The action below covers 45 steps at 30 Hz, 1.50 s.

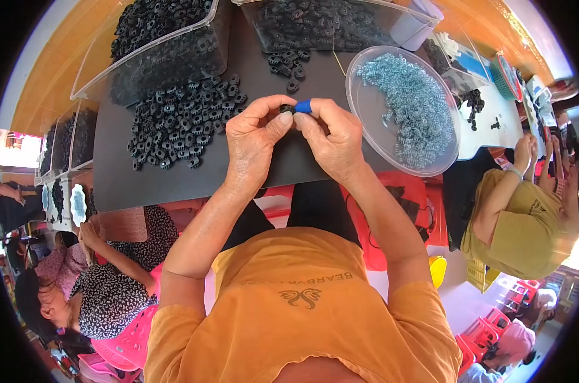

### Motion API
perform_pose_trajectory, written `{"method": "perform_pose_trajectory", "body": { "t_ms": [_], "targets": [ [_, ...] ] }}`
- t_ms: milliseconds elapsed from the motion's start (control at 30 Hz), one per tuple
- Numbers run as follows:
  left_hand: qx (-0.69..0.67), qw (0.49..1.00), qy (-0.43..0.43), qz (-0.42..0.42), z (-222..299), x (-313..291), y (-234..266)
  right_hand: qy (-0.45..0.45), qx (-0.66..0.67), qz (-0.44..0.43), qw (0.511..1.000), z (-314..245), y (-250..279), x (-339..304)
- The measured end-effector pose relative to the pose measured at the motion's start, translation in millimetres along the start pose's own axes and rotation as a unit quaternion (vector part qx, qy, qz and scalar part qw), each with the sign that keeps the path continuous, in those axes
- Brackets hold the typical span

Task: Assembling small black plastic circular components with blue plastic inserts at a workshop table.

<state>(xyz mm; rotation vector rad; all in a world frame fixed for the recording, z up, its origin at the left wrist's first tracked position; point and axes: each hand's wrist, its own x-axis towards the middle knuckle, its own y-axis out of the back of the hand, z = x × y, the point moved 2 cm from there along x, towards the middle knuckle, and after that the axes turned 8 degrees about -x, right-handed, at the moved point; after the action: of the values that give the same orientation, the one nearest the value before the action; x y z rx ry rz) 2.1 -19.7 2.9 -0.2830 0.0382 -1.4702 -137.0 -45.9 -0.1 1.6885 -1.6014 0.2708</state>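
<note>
- The left hand (254, 131) is clamped, thumb against forefinger, on a small black plastic part (288, 109), which is above the dark grey flat table (136, 191), in front of the body.
- The right hand (331, 131) has its thumb and forefinger close together at the right side of this part; I cannot tell if they clamp some piece too.
- The left pinch should be firm, I think, so that the part does not turn while the right fingertips work on it.
- The blue smooth cover (303, 106) on the right forefinger may protect the skin, so it is better to press with it.
- Working low would be wise: a dropped piece could mix into the heap of loose black plastic parts (174, 121) at left.
</note>
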Motion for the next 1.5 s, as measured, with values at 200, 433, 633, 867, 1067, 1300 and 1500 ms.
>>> {"method": "perform_pose_trajectory", "body": {
  "t_ms": [200, 433, 633, 867, 1067, 1300, 1500],
  "targets": [
    [-0.082, 0.996, 0.026, 0.021, -1, 0, 1, 0.075, -0.026, -0.005, 0.997, -6, -3, 4],
    [-0.091, 0.995, 0.04, 0.026, -1, 1, 5, 0.064, -0.06, -0.006, 0.996, -1, 0, 5],
    [-0.006, 1.0, 0.023, -0.01, -5, -1, 16, 0.037, -0.176, -0.006, 0.984, -11, -5, 44],
    [-0.013, 0.999, 0.031, 0.023, -7, -2, 23, 0.144, -0.414, -0.109, 0.892, 11, -47, 71],
    [-0.004, 1.0, 0.017, -0.002, -9, 0, 25, 0.16, -0.475, -0.173, 0.848, 13, -61, 82],
    [-0.003, 0.999, 0.03, -0.009, -11, -3, 25, 0.167, -0.504, -0.195, 0.825, 9, -53, 71],
    [0.018, 0.999, 0.029, -0.03, -1, -5, 25, 0.174, -0.382, -0.12, 0.9, -19, 3, 50]
  ]
}}
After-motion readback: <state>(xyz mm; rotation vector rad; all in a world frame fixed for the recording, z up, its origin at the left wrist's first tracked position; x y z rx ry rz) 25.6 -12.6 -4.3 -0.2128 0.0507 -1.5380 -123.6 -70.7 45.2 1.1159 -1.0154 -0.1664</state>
